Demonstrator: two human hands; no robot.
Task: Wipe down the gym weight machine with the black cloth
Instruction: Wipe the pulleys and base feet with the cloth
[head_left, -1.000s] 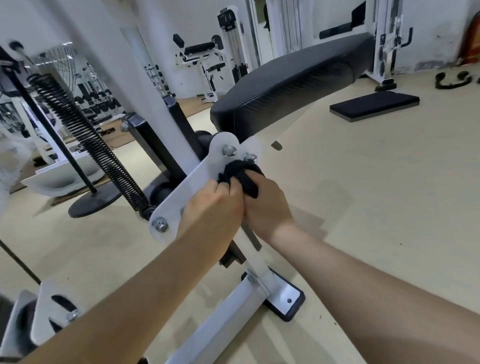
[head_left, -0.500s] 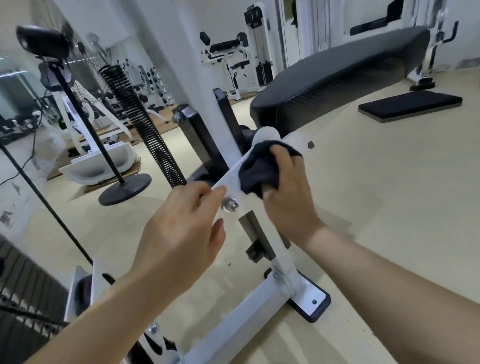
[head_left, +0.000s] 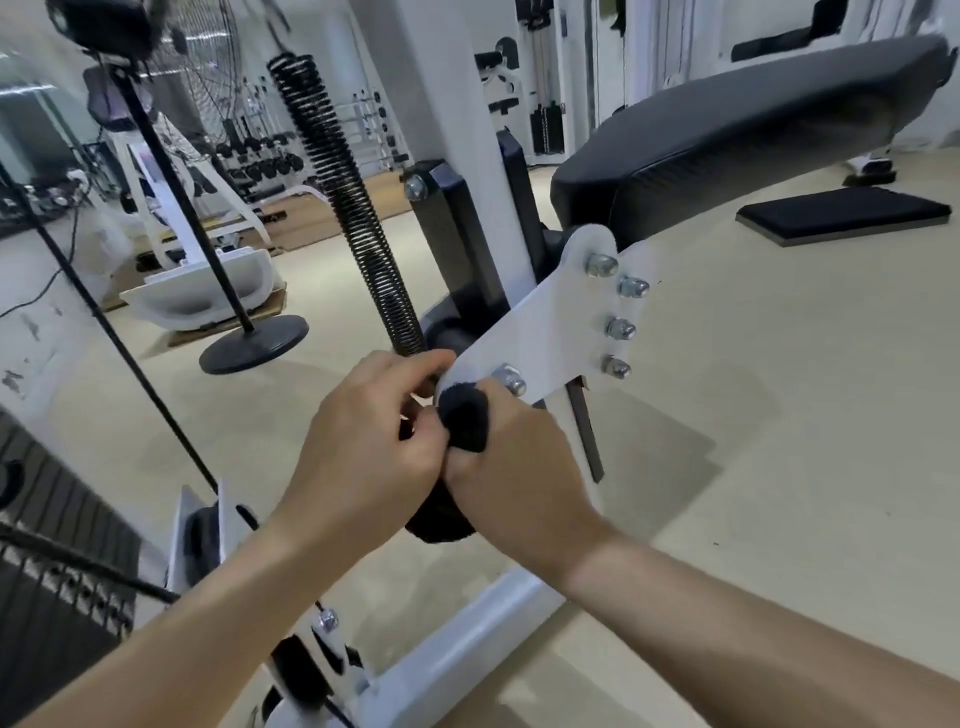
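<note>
Right hand (head_left: 519, 478): fingers curled round the black cloth (head_left: 464, 421), pressing it to the near-left end of the white plate (head_left: 545, 322).
Left hand (head_left: 363, 457): just left of the right hand and touching it; fingers curled, tips pinching the cloth's left side.
Cloth: bunched between both hands, just beside a bolt (head_left: 510, 379).
Machine: coil spring (head_left: 343, 197) left of the plate; black pad (head_left: 727, 119) far right.
Floor: black mat (head_left: 841, 213) far right.

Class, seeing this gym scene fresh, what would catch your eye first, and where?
At centre, the right hand grips a bunched black cloth against the white metal bracket plate, the left hand close beside it. Behind them, a black coil spring rises left; a black padded bench spans upper right.
</note>
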